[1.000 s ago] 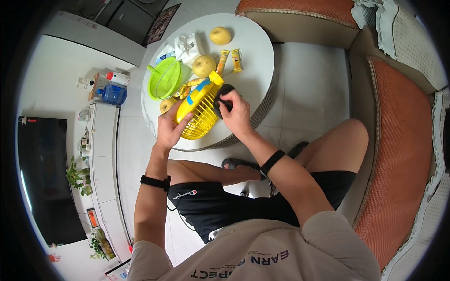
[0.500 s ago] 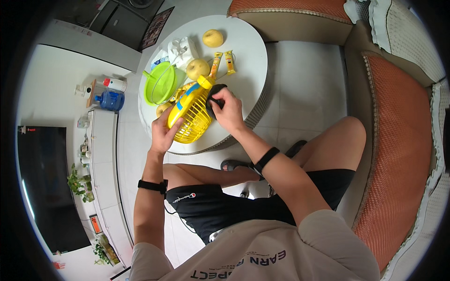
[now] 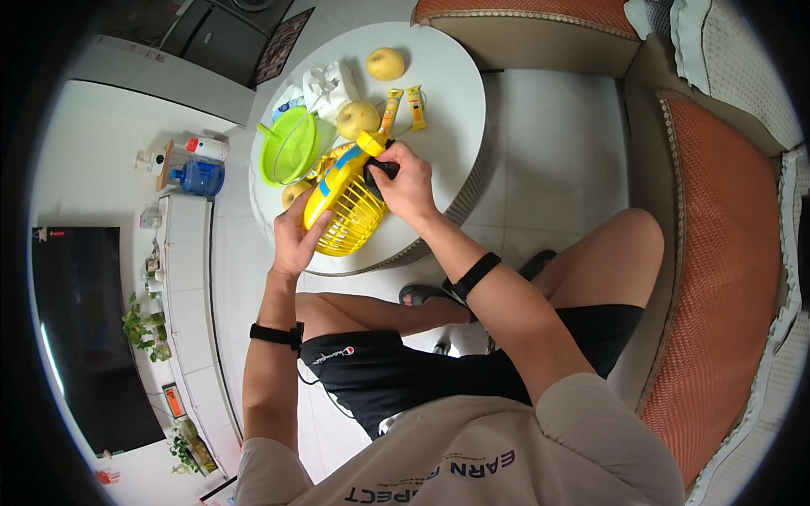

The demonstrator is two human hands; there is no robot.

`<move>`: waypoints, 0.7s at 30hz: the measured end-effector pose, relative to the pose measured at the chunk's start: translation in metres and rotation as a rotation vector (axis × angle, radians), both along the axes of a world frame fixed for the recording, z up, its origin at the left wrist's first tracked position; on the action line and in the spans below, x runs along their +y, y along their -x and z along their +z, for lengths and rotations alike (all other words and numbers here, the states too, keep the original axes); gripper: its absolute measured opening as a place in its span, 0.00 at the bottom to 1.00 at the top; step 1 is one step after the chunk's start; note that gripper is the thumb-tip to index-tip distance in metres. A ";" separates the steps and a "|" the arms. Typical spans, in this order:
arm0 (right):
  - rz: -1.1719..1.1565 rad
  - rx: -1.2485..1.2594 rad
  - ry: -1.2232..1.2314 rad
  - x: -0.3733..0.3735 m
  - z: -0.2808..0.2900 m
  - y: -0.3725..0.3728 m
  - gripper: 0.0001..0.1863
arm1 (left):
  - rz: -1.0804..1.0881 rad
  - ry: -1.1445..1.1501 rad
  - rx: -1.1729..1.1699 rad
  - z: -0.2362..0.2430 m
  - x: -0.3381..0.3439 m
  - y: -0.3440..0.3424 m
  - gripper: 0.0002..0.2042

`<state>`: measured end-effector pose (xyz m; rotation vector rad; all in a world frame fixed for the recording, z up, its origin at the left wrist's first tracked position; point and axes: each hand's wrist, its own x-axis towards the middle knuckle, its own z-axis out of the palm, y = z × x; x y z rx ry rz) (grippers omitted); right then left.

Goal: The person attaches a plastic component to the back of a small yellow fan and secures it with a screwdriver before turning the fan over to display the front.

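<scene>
Your left fingers [image 3: 318,228] grip the rim of the yellow caged fan [image 3: 344,201], held over the surface [image 3: 449,105]; your right fingers [image 3: 391,154] pinch a dark cloth [image 3: 381,171] against it. Hard pressure could twist the one-sided hold loose; snagged cloth could jerk the fan into the nearby yellow fruit [image 3: 292,196].

Glossy pale floor [image 3: 561,143], white wall [image 3: 97,181], orange-covered sofa [image 3: 717,312], white cabinet [image 3: 187,304], black television [image 3: 93,329]
</scene>
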<state>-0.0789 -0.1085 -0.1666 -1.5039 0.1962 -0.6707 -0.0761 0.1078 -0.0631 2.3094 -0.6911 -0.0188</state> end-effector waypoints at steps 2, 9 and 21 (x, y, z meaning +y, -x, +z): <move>-0.007 0.012 0.040 0.000 -0.010 0.011 0.13 | 0.006 -0.014 0.010 -0.001 0.004 -0.002 0.23; 0.025 0.014 0.008 0.008 -0.015 0.031 0.14 | 0.008 -0.028 0.034 0.001 0.011 -0.001 0.24; 0.127 0.161 0.182 -0.018 -0.007 0.011 0.11 | -0.015 0.007 0.020 0.001 0.004 -0.003 0.23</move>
